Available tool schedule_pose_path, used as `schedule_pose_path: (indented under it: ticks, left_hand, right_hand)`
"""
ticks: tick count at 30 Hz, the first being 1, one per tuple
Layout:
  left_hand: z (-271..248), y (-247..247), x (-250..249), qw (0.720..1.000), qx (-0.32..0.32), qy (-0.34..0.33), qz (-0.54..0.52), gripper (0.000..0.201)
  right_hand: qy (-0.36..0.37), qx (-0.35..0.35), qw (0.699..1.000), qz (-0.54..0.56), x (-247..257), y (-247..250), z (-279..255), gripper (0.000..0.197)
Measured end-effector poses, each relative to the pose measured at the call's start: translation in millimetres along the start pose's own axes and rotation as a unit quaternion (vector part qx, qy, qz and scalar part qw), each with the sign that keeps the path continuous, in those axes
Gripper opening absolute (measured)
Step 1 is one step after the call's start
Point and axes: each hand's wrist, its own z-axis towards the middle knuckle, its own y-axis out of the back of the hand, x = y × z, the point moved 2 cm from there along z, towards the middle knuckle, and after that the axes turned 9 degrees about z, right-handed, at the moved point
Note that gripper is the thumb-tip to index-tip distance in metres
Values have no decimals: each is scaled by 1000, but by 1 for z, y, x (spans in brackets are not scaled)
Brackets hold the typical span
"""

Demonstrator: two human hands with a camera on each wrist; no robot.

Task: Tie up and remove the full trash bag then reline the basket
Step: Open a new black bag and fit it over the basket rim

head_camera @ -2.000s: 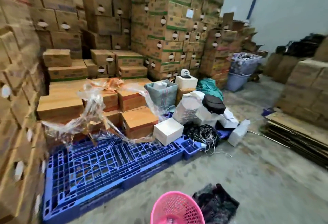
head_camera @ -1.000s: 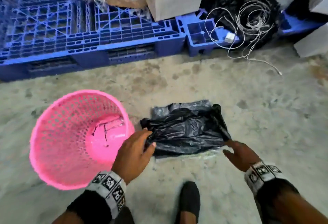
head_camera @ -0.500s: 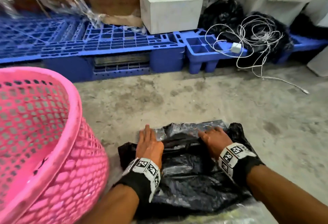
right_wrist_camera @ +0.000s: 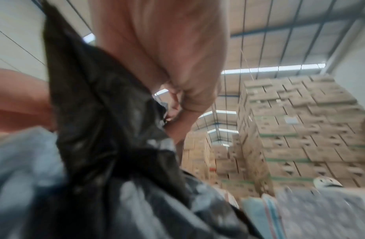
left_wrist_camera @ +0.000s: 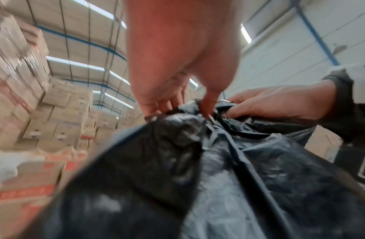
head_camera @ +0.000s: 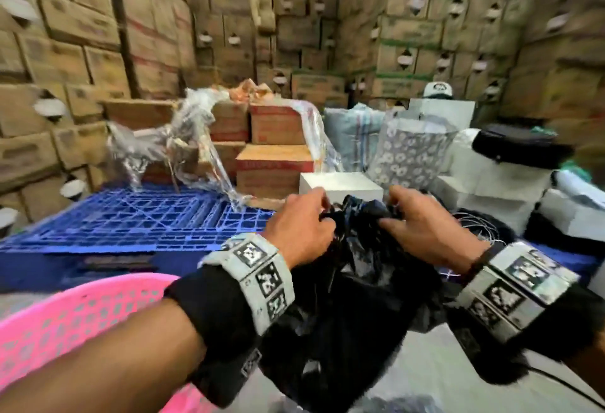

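A black plastic trash bag (head_camera: 353, 298) hangs in front of me, lifted off the floor. My left hand (head_camera: 302, 232) pinches its top edge on the left and my right hand (head_camera: 422, 229) grips the top edge on the right, the two hands close together. In the left wrist view the left hand (left_wrist_camera: 177, 90) pinches the bag (left_wrist_camera: 177, 177) beside the right hand (left_wrist_camera: 279, 103). The right wrist view shows the right hand (right_wrist_camera: 177, 100) gripping the crumpled bag (right_wrist_camera: 108, 129). The pink perforated basket (head_camera: 65, 324) sits low at my left, no liner visible in it.
A blue plastic pallet (head_camera: 131, 219) lies ahead on the left with cardboard boxes (head_camera: 275, 164) and clear plastic wrap (head_camera: 183, 141) on it. A white box (head_camera: 340, 188), patterned bags (head_camera: 409, 150) and white cases (head_camera: 497, 193) crowd the right. Tall carton stacks (head_camera: 327, 19) wall the back.
Both hands were pressing on the black bag flat on the floor; now they hold its top edge up in the air. My view has risen from the floor toward the stacked boxes.
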Motion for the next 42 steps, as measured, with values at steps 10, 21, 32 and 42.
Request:
schedule_pose_path:
  ticks: [10, 21, 32, 42]
  left_hand:
    - [-42, 162, 65, 980, -113, -150, 65, 17]
    - [-164, 205, 212, 930, -196, -204, 235, 15]
    - [-225, 141, 294, 923, 9, -259, 286, 12]
    - [-204, 122, 280, 920, 354, -156, -58, 45]
  right_hand:
    - [227, -96, 969, 32, 191, -8, 6, 21]
    - [177, 132, 963, 156, 269, -129, -23, 25]
    - [-85, 218, 935, 266, 267, -244, -16, 23]
    - [29, 122, 963, 240, 263, -212, -19, 21]
